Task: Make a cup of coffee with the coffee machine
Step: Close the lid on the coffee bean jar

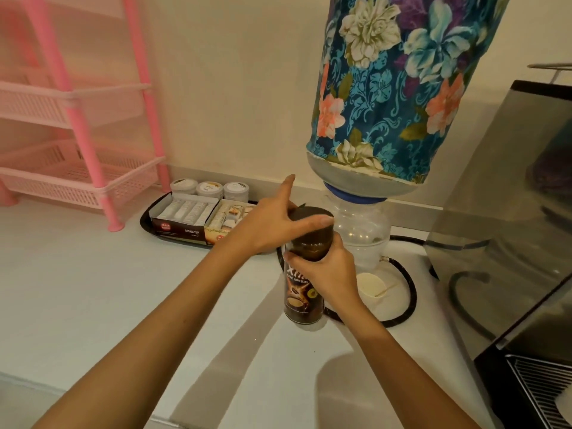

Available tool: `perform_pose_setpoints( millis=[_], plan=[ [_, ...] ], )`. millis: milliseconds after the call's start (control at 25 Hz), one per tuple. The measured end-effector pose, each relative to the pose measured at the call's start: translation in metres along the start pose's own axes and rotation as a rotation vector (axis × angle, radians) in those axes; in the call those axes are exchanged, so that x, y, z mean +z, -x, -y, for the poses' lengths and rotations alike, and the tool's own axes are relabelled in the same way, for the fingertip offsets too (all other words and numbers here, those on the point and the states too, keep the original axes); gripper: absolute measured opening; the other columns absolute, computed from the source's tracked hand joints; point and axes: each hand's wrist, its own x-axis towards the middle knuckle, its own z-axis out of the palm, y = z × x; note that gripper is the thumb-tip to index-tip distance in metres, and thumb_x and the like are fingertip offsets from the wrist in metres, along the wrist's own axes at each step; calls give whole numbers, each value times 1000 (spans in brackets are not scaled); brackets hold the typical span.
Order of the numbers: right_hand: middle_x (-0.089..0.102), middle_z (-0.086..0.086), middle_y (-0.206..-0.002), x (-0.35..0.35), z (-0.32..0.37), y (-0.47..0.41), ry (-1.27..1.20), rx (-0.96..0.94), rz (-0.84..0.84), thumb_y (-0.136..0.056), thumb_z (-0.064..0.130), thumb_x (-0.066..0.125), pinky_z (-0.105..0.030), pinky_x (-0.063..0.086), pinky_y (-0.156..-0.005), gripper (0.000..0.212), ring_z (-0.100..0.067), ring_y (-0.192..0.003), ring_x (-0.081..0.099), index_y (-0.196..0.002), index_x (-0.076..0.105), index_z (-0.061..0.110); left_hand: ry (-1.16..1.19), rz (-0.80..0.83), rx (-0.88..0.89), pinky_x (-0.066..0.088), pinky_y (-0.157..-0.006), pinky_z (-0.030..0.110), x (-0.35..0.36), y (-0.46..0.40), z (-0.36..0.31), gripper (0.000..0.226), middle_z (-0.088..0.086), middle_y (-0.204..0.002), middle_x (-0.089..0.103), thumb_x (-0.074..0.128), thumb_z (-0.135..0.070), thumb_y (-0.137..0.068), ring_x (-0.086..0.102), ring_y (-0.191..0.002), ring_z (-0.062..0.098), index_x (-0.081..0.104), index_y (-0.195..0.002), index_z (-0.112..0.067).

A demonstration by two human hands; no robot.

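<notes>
A dark instant coffee jar (301,300) stands upright on the white counter, in the middle of the view. My right hand (328,270) grips the jar's body just below the lid. My left hand (272,226) holds the dark lid (312,216) from above, thumb across the lid's front and index finger pointing away. Just right of the jar stands a white paper cup (370,289) with a stir stick in it. The steel coffee machine (510,212) fills the right edge, with its drip grille (544,394) at the bottom right.
A water bottle in a floral cover (399,85) stands inverted behind the jar. A black tray (147,222) with tea boxes and small tubs lies at the back. A pink plastic rack (74,116) stands at the left. A black hose (411,292) loops round the cup.
</notes>
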Motion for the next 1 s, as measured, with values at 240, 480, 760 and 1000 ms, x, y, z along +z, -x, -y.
perform_pose_setpoints(
  millis=[240,480,760,1000],
  plan=[
    [60,25,-85,-5,15,-34,-80,-71,204,-51,57,78,-7,42,-61,72,7,-80,58,-114,49,35,67,-103,-13,48,-72,17,1,-17,2,110,-3,-115,59,65,-74,-57,60,-93,9,15,-146,-34],
    [70,-6,-107,-2,19,-57,-397,-76,672,-60,37,78,-31,56,-81,67,-23,-100,67,-120,54,20,385,87,-31,55,-90,40,-29,-23,32,87,-2,-114,65,76,-53,-64,64,-104,17,31,-137,-38],
    [69,-1,-106,48,36,-72,-329,-31,472,-54,46,80,-39,55,-87,73,-17,-97,67,-118,53,23,414,68,-15,55,-86,30,-58,-39,73,76,-6,-118,62,71,-56,-67,61,-108,13,39,-134,-37],
    [65,19,-90,107,63,-89,-129,-39,135,-49,61,75,-8,45,-60,63,5,-80,63,-101,46,43,377,-33,-68,56,-83,28,-83,-62,107,99,-7,-111,59,73,-69,-52,62,-99,10,31,-138,-40]
  ],
)
